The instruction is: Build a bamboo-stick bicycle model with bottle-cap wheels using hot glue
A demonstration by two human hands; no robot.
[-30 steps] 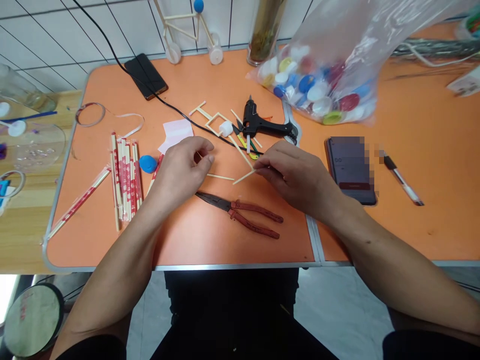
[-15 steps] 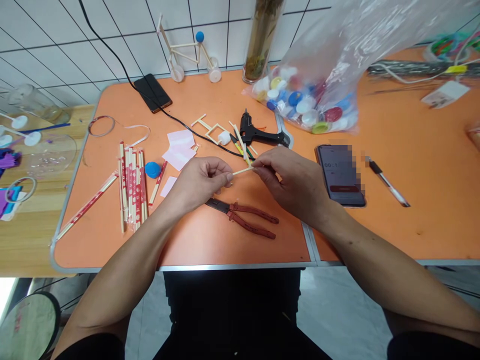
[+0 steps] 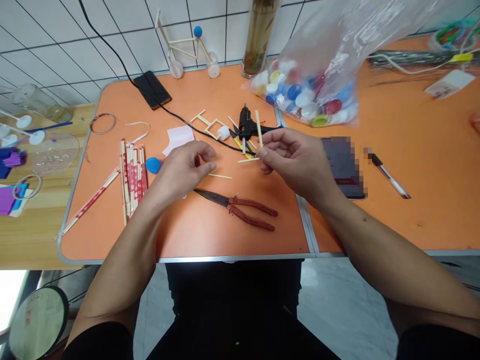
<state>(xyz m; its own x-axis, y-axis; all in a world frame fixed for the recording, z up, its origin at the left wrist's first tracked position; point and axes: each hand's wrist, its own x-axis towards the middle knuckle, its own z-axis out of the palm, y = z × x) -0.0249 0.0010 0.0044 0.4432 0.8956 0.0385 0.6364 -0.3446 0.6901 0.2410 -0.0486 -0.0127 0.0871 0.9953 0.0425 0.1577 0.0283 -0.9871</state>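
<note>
The right hand (image 3: 296, 162) is closed in a pinch, its fingertips (image 3: 263, 154) gripping two thin wooden sticks that meet at a corner. The upright stick (image 3: 258, 129) rises above the fingers, and the short flat stick (image 3: 248, 160) points left from them (whether the two are glued together is too small to tell). The left hand (image 3: 185, 167) is half open and loosely curled, holding nothing that shows. Its fingertips are near the held sticks without touching them. A loose short stick (image 3: 220, 175) lies on the orange table (image 3: 225, 240), just beside those left fingertips.

The red-handled pliers (image 3: 234, 210) lie just below both hands, touching neither. Beyond the pliers are a black glue gun (image 3: 245, 125), a small stick frame (image 3: 210, 124) and a white plastic piece (image 3: 223, 133). Left of the pliers are a bundle of wrapped chopsticks (image 3: 132, 180), a blue ball (image 3: 153, 165) and pink paper (image 3: 179, 140). Right of them are a phone (image 3: 343, 167) and a marker pen (image 3: 390, 177), with a plastic bag of bottle caps (image 3: 303, 97) farther off.
</note>
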